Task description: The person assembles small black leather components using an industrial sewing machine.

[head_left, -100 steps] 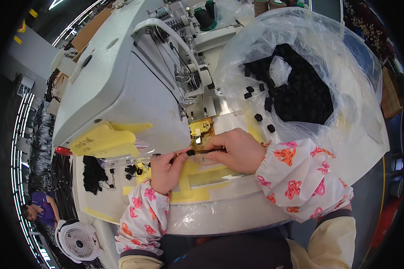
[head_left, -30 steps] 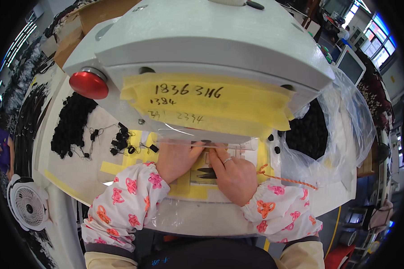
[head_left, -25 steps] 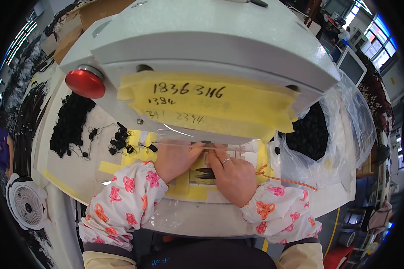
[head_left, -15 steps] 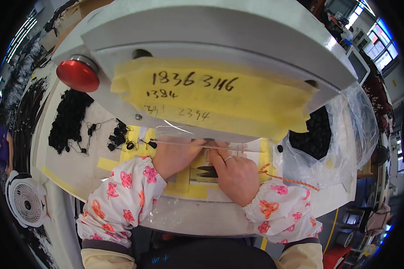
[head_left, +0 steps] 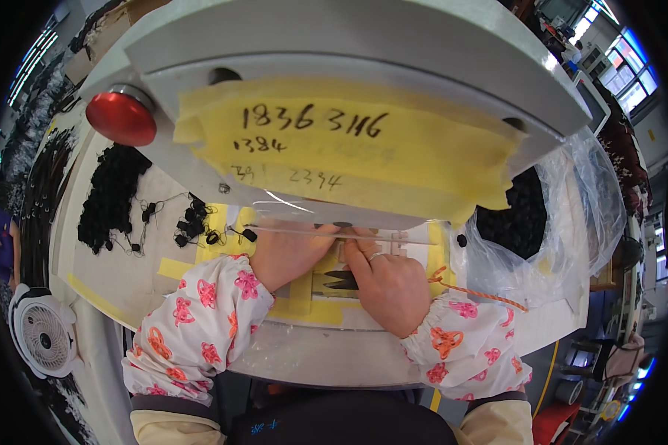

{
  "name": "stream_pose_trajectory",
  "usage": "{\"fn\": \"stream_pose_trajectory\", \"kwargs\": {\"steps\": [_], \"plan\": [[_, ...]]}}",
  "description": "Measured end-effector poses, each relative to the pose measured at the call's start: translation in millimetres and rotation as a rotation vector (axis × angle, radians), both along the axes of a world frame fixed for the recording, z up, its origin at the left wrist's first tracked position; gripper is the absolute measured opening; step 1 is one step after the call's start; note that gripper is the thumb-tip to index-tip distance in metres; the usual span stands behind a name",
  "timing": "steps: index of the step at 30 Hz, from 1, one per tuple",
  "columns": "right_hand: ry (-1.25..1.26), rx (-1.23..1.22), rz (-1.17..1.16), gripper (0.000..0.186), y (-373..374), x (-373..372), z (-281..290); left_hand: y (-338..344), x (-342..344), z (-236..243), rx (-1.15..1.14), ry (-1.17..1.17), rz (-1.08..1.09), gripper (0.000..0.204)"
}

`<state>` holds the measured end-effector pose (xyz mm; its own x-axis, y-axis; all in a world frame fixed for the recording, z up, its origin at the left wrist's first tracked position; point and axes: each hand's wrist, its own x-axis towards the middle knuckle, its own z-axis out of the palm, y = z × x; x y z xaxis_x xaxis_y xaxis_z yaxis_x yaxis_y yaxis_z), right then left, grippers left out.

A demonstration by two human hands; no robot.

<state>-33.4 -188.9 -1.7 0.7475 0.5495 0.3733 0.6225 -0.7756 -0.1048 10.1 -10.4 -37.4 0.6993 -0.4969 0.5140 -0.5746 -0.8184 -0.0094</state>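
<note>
My right hand [head_left: 397, 293] is closed around a pair of scissors [head_left: 341, 280], whose dark blades stick out to the left from under the palm. Its thumb and forefinger reach forward to a small black piece [head_left: 342, 224] under the machine head [head_left: 334, 44]. At the same piece, my left hand [head_left: 293, 254] has its fingertips pressed together, seen partly through a clear guard [head_left: 378, 236]. The left fingertips are largely hidden, and the piece's kind does not show. An orange-and-white cord [head_left: 490, 300] runs out beside the right hand.
Black threaded pieces [head_left: 115, 196] lie in a heap at left, with a smaller cluster [head_left: 193, 219] nearer. A plastic bag [head_left: 571, 215] of black pieces stands right. The machine carries a red button [head_left: 121, 117] and yellow tape [head_left: 349, 141]. A white fan [head_left: 44, 334] stands at far left.
Both hands hold nearly the same place and grip. The whole view has shifted slightly, with the machine head a little further left and up.
</note>
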Motion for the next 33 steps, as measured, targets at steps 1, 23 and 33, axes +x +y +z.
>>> {"fn": "stream_pose_trajectory", "kwargs": {"steps": [1, 23, 33], "plan": [[0.001, 0.0, -0.001, 0.026, 0, 0, 1, 0, -1, 0, 0.011, 0.027, 0.003, 0.005], [0.035, 0.026, 0.036, 0.027, -5, 3, -4, -2, -3, 33, -0.443, 0.47, 0.127, 0.021], [0.579, 0.757, -0.102, 0.026, -8, 10, -2, -4, -54, 36, -0.453, 0.416, -0.183, 0.015]]}}
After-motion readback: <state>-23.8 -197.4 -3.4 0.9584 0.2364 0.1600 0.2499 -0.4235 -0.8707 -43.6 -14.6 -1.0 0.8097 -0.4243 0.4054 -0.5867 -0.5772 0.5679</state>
